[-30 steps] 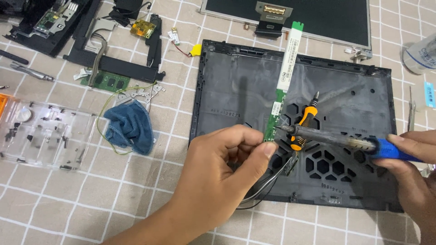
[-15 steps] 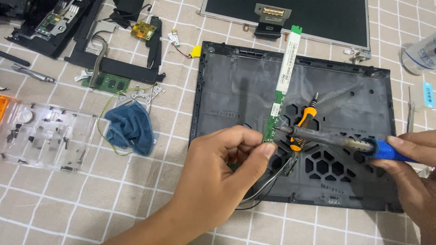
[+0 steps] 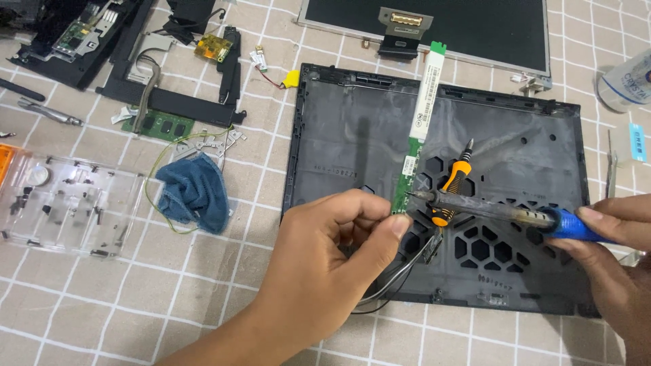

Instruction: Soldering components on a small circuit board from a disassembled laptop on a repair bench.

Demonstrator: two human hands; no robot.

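Change: almost nothing is shifting since the earlier frames; both hands are staying in place and the iron's tip is keeping to the same spot.
Left hand: the left hand (image 3: pixel 325 271) is pinching the near end of a long green and white circuit strip (image 3: pixel 415 152) between thumb and fingertips, holding it above the black laptop shell (image 3: pixel 352 135).
Right hand: the right hand (image 3: pixel 614 261) is gripping the blue handle of a soldering iron (image 3: pixel 488 209), fingers wrapped around it, tip touching the strip's near end.
Doing it well: judging by the pose, the strip needs holding steady, the tip resting only on the joint, fingers staying clear of the heat.
Beneath: an orange and black screwdriver (image 3: pixel 453 183) is lying on the shell.
Left side: a blue cloth (image 3: pixel 193 193) and a clear parts tray (image 3: pixel 68 203) are resting on the checked table cover.
Far labels: a white label is running along the strip's far half; a clear bottle (image 3: pixel 627 78) with a printed label is standing at the far right, a small blue tag nearby.
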